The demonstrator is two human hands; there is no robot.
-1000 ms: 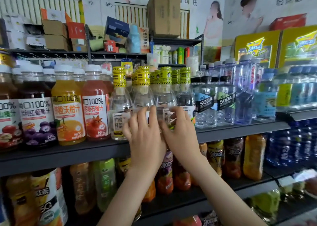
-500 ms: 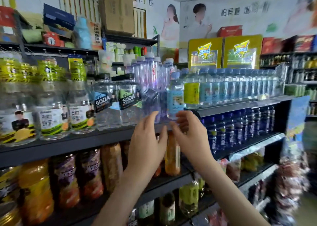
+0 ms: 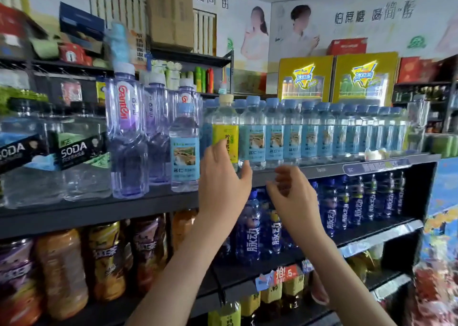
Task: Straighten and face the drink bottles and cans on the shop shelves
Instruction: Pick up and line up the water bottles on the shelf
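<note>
Shop shelving fills the view, with the top shelf (image 3: 292, 173) carrying water bottles across its width. Both hands are raised to its front edge. The left hand (image 3: 223, 177) is spread, fingers apart, its fingertips at the lower label of the yellow bottle (image 3: 225, 132); whether they touch it or only cover it I cannot tell. The right hand (image 3: 292, 192) hangs just below the shelf lip with fingers loosely curled, holding nothing.

The yellow bottle stands upright at the left end of the blue row (image 3: 322, 137), label roughly forward, between that row and a lone blue-label bottle (image 3: 184, 149) set nearer the edge. That looks like the step in hand: squaring this bottle with its neighbours.

To do it well, grip low on the body, not the cap, so it does not tip. Turn it until the label faces straight out, then slide it level with the row's front line. The free right hand could steady the next blue bottle, since they stand touching and one shove may skew several.
</note>
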